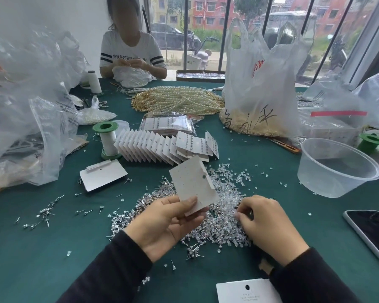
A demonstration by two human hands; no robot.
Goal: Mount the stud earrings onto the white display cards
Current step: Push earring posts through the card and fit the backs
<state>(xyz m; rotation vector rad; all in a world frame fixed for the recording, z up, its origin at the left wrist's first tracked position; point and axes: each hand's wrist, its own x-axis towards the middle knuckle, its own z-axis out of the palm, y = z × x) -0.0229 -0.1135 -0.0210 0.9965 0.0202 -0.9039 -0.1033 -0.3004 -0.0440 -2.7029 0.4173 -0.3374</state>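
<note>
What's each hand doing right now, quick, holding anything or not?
Left hand: pinching a white display card between thumb and fingers.
Right hand: fingers curled into the stud pile; cannot tell if it holds one.

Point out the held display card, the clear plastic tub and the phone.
held display card [192, 182], head view, middle of its face.
clear plastic tub [328, 182], head view, front wall.
phone [374, 230], head view, dark screen.

Clad in long dark cloth, nearly black, ending at the wrists: left sleeve [109, 274], right sleeve [313, 278]. Bare beyond the cuffs: left hand [162, 226], right hand [269, 228].
</note>
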